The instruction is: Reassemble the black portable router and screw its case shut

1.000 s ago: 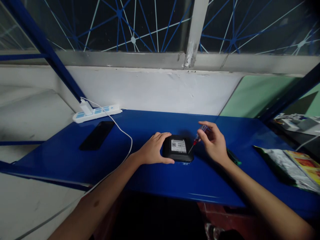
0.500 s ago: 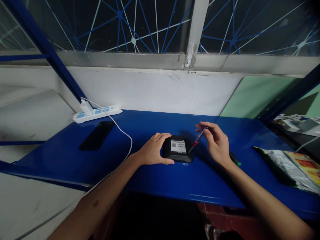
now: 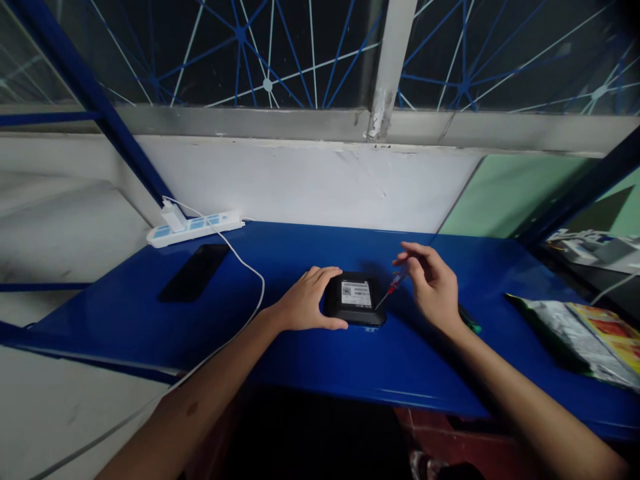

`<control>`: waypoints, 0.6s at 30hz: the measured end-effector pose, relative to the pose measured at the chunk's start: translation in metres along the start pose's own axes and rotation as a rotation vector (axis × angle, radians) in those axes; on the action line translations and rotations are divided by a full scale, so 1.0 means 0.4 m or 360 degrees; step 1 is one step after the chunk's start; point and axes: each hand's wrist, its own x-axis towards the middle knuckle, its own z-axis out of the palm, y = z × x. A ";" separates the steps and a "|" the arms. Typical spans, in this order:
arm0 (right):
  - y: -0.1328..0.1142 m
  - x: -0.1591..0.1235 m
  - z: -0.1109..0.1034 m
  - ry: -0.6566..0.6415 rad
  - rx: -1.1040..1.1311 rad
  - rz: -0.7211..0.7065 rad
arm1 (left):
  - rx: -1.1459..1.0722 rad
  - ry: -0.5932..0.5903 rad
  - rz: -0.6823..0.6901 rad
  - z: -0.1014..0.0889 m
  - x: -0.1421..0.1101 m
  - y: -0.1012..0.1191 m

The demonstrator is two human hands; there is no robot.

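A small black box-shaped device (image 3: 356,315) with a white printed label (image 3: 356,293) lies flat on the blue table (image 3: 320,360). Around its left side curves my left hand (image 3: 311,300), thumb along the near edge and fingers along the far edge, gripping it. My right hand (image 3: 434,283) pinches a screwdriver (image 3: 391,289) with a clear handle and a red collar. The slanted shaft points down to the device's right part, near the label's lower right corner. Whether the tip sits in a screw is too small to tell.
At the left lie a black phone (image 3: 194,273) and a white power strip (image 3: 195,230) with a charger plugged in; its white cable (image 3: 262,287) runs past my left forearm. Right of my right hand is a dark green object (image 3: 470,320), partly hidden. Farther right lies a shiny packet (image 3: 575,333).
The fingers of my right hand have shifted slightly on the screwdriver's handle, and its tip stays at about the same spot. My left hand and the device have not visibly moved.
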 end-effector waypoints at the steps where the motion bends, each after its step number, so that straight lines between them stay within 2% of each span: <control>1: 0.000 -0.002 0.000 0.0006 0.0005 0.0011 | -0.0006 0.0003 0.0003 0.000 0.000 0.000; 6: -0.001 -0.006 0.000 -0.0041 0.0061 0.0048 | -0.0012 0.0004 0.0004 0.000 0.000 -0.002; 10: 0.006 -0.003 -0.002 -0.0066 -0.0005 -0.0048 | -0.0024 0.0005 0.0007 0.000 0.001 -0.001; 16: 0.012 0.001 0.002 0.0007 -0.0094 -0.0166 | -0.0010 0.0024 0.0025 0.004 0.002 -0.007; 18: 0.005 0.000 0.007 0.0035 -0.0084 -0.0143 | -0.0007 0.0028 0.0031 0.005 0.001 -0.009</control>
